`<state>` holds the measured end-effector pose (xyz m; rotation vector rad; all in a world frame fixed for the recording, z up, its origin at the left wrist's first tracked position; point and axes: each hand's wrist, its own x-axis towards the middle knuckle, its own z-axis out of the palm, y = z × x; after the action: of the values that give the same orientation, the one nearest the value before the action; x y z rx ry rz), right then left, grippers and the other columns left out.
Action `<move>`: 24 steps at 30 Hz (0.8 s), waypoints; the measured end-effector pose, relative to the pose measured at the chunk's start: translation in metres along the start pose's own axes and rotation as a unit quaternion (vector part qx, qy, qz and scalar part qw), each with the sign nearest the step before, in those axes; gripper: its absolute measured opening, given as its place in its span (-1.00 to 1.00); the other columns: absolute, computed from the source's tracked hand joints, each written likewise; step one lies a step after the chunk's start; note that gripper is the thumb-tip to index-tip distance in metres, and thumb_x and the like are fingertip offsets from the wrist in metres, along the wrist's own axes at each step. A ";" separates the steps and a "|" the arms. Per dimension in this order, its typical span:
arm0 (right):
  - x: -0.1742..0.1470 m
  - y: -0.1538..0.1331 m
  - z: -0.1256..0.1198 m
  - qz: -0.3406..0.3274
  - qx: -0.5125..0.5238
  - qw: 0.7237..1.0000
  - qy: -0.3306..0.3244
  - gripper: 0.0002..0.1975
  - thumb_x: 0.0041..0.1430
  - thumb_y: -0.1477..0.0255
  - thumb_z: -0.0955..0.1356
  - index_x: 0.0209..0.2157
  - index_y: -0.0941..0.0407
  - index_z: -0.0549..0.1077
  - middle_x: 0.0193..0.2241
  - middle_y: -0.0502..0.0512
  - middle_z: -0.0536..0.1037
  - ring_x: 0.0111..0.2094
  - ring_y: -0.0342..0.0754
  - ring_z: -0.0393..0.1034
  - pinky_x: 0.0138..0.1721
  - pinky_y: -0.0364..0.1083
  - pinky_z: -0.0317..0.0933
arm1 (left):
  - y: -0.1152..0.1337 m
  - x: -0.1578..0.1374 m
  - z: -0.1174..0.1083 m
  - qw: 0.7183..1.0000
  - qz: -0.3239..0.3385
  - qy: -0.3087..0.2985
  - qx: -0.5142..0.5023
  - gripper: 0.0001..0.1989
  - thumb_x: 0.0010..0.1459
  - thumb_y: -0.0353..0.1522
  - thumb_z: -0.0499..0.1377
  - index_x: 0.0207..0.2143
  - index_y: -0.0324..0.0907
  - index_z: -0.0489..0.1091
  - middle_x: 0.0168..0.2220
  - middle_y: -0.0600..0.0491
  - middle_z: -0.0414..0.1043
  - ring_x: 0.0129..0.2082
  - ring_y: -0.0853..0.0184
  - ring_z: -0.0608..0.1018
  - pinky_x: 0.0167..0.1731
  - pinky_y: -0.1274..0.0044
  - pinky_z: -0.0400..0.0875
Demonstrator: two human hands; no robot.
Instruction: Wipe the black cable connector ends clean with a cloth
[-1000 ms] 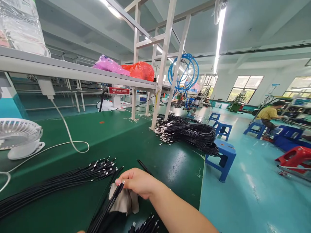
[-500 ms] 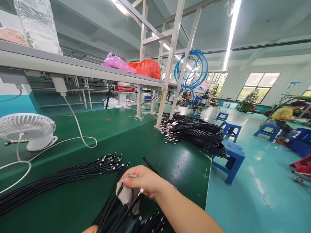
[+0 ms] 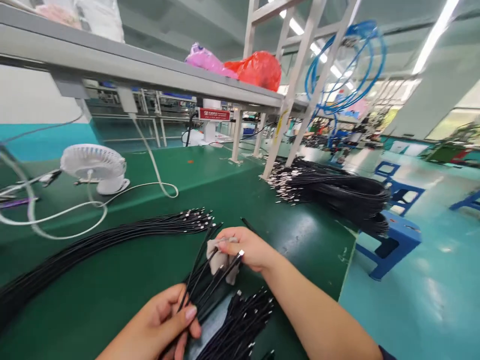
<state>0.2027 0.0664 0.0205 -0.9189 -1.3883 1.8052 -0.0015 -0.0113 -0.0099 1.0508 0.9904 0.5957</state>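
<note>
My left hand [image 3: 165, 320] is closed around several thin black cables [image 3: 204, 285], their ends fanning up and away from me. Pinched in my right hand [image 3: 245, 247] is a light grey cloth [image 3: 217, 261], folded against one of the cables' ends. Whether the cloth fully wraps that end is hidden by the fingers. A white-tipped connector sticks up just beside my right palm. Below my right wrist lies another bunch of black cables [image 3: 243, 322] with small metal tips. To the left, a long bundle of black cables [image 3: 150, 226] stretches over the green tabletop [image 3: 123, 280].
A white fan [image 3: 93, 165] with a looping white cord stands at the back left. Shelf posts [image 3: 288, 110] rise from the table, near a large coiled cable pile [image 3: 330, 192] at the right edge. Beyond that edge is a blue stool [image 3: 399, 237].
The camera view has shifted left and down, so the scene sits farther right and higher. My left hand has come into fuller view. Both hands keep their hold on the cables and cloth.
</note>
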 end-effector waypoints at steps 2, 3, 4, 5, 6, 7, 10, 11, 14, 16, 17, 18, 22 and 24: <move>-0.001 -0.002 -0.002 -0.010 0.000 1.000 0.009 -0.50 -0.24 0.07 0.53 -0.49 0.20 0.40 -0.64 -0.06 0.43 -0.63 -0.23 0.27 -0.58 -0.23 0.10 | 0.006 -0.004 0.002 1.000 0.006 0.003 0.013 -0.45 -0.16 0.13 0.28 -0.57 -0.14 0.23 -0.67 0.15 0.40 -0.79 0.57 0.11 -0.75 0.62 -0.15; -0.001 -0.002 -0.004 -0.005 -0.004 1.000 0.010 -0.50 -0.25 0.07 0.53 -0.51 0.19 0.38 -0.66 -0.06 0.43 -0.66 -0.23 0.25 -0.62 -0.24 0.06 | 0.008 -0.005 0.003 1.000 0.008 0.004 0.020 -0.47 -0.13 0.11 0.27 -0.55 -0.14 0.23 -0.60 0.12 0.47 -0.77 0.57 0.14 -0.73 0.63 -0.13; -0.001 -0.002 -0.005 -0.002 -0.005 1.000 0.012 -0.50 -0.26 0.08 0.53 -0.52 0.18 0.36 -0.67 -0.06 0.42 -0.68 -0.23 0.24 -0.65 -0.25 0.02 | 0.010 -0.007 0.004 1.000 0.007 0.004 0.026 -0.48 -0.11 0.09 0.28 -0.54 -0.15 0.22 -0.59 0.11 0.48 -0.76 0.58 0.14 -0.72 0.63 -0.12; -0.001 -0.001 -0.007 -0.001 -0.005 1.000 0.018 -0.50 -0.27 0.09 0.54 -0.54 0.17 0.33 -0.68 -0.07 0.41 -0.68 -0.23 0.23 -0.66 -0.25 -0.01 | 0.012 -0.008 0.005 1.000 0.006 0.003 0.029 -0.49 -0.09 0.07 0.28 -0.53 -0.15 0.21 -0.58 0.11 0.48 -0.74 0.57 0.15 -0.71 0.63 -0.10; -0.001 0.000 -0.008 -0.004 -0.003 1.000 0.026 -0.50 -0.29 0.11 0.55 -0.56 0.17 0.31 -0.69 -0.08 0.40 -0.69 -0.24 0.22 -0.67 -0.26 -0.02 | 0.013 -0.009 0.006 1.000 0.002 0.001 0.030 -0.50 -0.07 0.06 0.27 -0.53 -0.15 0.20 -0.58 0.12 0.47 -0.73 0.57 0.14 -0.70 0.63 -0.09; -0.001 0.001 -0.009 -0.011 0.000 0.999 0.035 -0.50 -0.31 0.14 0.56 -0.58 0.16 0.29 -0.69 -0.09 0.40 -0.68 -0.24 0.22 -0.66 -0.26 -0.01 | 0.014 -0.010 0.007 1.000 -0.003 -0.001 0.029 -0.50 -0.06 0.05 0.27 -0.52 -0.14 0.18 -0.60 0.14 0.45 -0.73 0.57 0.13 -0.69 0.62 -0.10; -0.002 0.003 -0.010 -0.032 0.006 0.999 0.037 -0.53 -0.34 0.20 0.58 -0.59 0.18 0.32 -0.67 -0.07 0.42 -0.64 -0.24 0.25 -0.61 -0.25 0.07 | 0.015 -0.011 0.008 0.999 -0.016 -0.008 0.026 -0.51 -0.05 0.03 0.28 -0.52 -0.13 0.16 -0.62 0.17 0.42 -0.71 0.56 0.11 -0.68 0.61 -0.13; -0.002 0.003 -0.011 -0.034 0.007 0.999 0.026 -0.55 -0.34 0.22 0.58 -0.57 0.19 0.35 -0.65 -0.06 0.43 -0.62 -0.23 0.26 -0.59 -0.24 0.09 | 0.015 -0.012 0.009 0.999 -0.019 -0.011 0.027 -0.51 -0.05 0.03 0.28 -0.53 -0.13 0.15 -0.62 0.17 0.42 -0.71 0.55 0.11 -0.68 0.61 -0.13; -0.003 0.001 -0.013 -0.029 -0.006 1.000 -0.004 -0.59 -0.30 0.24 0.57 -0.52 0.19 0.41 -0.61 -0.03 0.47 -0.59 -0.20 0.31 -0.54 -0.20 0.15 | 0.015 -0.013 0.010 0.999 -0.021 -0.012 0.031 -0.52 -0.04 0.02 0.28 -0.53 -0.13 0.16 -0.61 0.16 0.42 -0.70 0.54 0.12 -0.67 0.61 -0.12; -0.003 -0.001 -0.014 -0.040 -0.027 0.999 -0.008 -0.61 -0.22 0.20 0.55 -0.48 0.20 0.46 -0.56 0.01 0.50 -0.54 -0.16 0.36 -0.48 -0.17 0.20 | 0.015 -0.013 0.010 0.999 -0.023 -0.009 0.033 -0.53 -0.03 0.02 0.27 -0.52 -0.13 0.18 -0.61 0.16 0.42 -0.70 0.54 0.12 -0.67 0.60 -0.12; -0.004 -0.002 -0.015 -0.051 -0.036 0.998 -0.007 -0.61 -0.16 0.16 0.52 -0.46 0.20 0.49 -0.53 0.04 0.52 -0.50 -0.14 0.39 -0.44 -0.15 0.22 | 0.015 -0.013 0.009 0.999 -0.023 -0.009 0.033 -0.54 -0.03 0.02 0.27 -0.51 -0.13 0.18 -0.61 0.16 0.42 -0.70 0.54 0.12 -0.67 0.60 -0.11; -0.004 -0.003 -0.015 -0.065 -0.043 0.997 -0.006 -0.60 -0.11 0.12 0.49 -0.43 0.20 0.51 -0.49 0.07 0.54 -0.46 -0.12 0.41 -0.40 -0.13 0.24 | 0.015 -0.013 0.009 0.999 -0.022 -0.008 0.033 -0.54 -0.01 0.02 0.26 -0.51 -0.13 0.19 -0.61 0.16 0.42 -0.70 0.54 0.12 -0.67 0.61 -0.11; -0.005 -0.006 -0.014 -0.121 -0.062 0.991 0.006 -0.61 -0.02 0.09 0.45 -0.44 0.18 0.53 -0.45 0.10 0.56 -0.39 -0.09 0.43 -0.34 -0.10 0.27 | 0.017 -0.013 0.007 0.999 -0.014 -0.014 0.035 -0.58 0.02 -0.03 0.26 -0.50 -0.14 0.20 -0.60 0.16 0.43 -0.70 0.55 0.13 -0.67 0.62 -0.08; -0.006 -0.005 -0.015 -0.131 -0.045 0.990 0.012 -0.64 -0.07 0.13 0.48 -0.49 0.17 0.49 -0.52 0.05 0.52 -0.47 -0.12 0.40 -0.40 -0.12 0.26 | 0.018 -0.012 0.007 0.999 -0.016 -0.016 0.037 -0.59 0.01 -0.05 0.28 -0.50 -0.14 0.21 -0.60 0.16 0.43 -0.70 0.55 0.12 -0.67 0.62 -0.08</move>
<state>0.2189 0.0701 0.0234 -0.7621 -1.5099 1.5415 -0.0001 -0.0168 0.0125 1.1052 1.0061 0.5183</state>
